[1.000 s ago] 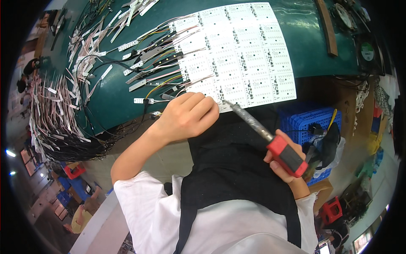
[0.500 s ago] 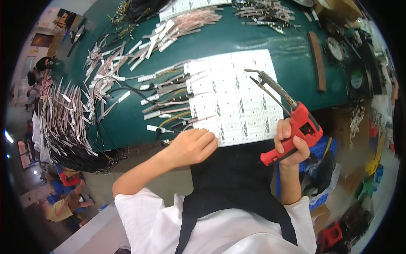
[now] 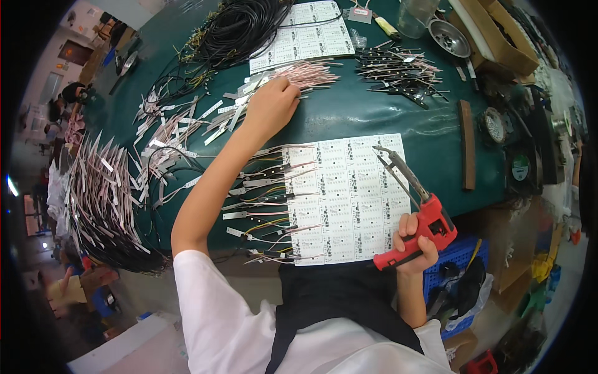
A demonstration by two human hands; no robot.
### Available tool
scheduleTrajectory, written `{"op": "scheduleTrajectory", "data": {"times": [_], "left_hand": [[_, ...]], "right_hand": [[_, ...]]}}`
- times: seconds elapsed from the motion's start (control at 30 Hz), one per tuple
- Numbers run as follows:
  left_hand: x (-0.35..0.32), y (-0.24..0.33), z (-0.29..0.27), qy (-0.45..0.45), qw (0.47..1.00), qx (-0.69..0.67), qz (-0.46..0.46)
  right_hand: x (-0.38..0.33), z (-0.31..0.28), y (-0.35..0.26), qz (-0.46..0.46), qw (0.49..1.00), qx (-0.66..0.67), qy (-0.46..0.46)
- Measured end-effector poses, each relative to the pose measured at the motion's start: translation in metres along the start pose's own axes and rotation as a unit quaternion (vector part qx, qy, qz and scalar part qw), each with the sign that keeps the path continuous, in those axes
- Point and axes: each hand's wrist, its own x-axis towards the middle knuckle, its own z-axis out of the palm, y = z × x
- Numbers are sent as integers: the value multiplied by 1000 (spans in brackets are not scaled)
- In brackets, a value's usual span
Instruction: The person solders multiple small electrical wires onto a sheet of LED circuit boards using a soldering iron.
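Gripping soldering gun (image 3: 430,215) in right hand (image 3: 418,262). At pink-wired strips (image 3: 314,74) with curled left hand (image 3: 273,107); can't tell if pinching. Likely light, bendy; grip white ends (image 3: 254,85).

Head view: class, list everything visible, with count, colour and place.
table: 1, green, centre
boards: 2, white, front and back centre
white strips: many, white, left and centre
black strips: many, black, mostly back mid-right
cable coil: 1, black, back left
wooden bar: 1, brown, right
bowl: 1, silver, back right
carton: 1, brown, back right
crate: 1, blue, below right
apron: 1, black, bottom centre
soldering iron: 1, red, front right
The rest: too cluttered to count
left hand: 1, bare, at white strips
right hand: 1, bare, holding soldering iron
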Motion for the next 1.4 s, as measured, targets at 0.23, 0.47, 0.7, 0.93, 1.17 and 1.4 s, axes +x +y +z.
{"op": "scheduleTrajectory", "data": {"times": [0.23, 0.47, 0.7, 0.93, 1.17, 1.4], "left_hand": [[2, -5, 9, 26, 999, -17, 9], [-6, 12, -37, 146, 967, -205, -44], [-57, 65, -55, -93, 932, -325, -130], [-90, 84, -31, -136, 903, -361, -190], [-96, 87, -18, -68, 934, -314, -154], [-96, 87, -14, -51, 950, -275, -140]], "right_hand": [[5, 20, -1, 16, 996, -81, 23], [20, 45, -5, 27, 987, -153, 37], [9, 51, 2, 96, 967, -230, 50], [-26, 44, 11, 177, 934, -307, 49], [-31, 35, 18, 167, 889, -427, -20], [-33, 36, 26, 121, 877, -465, -23]]}}
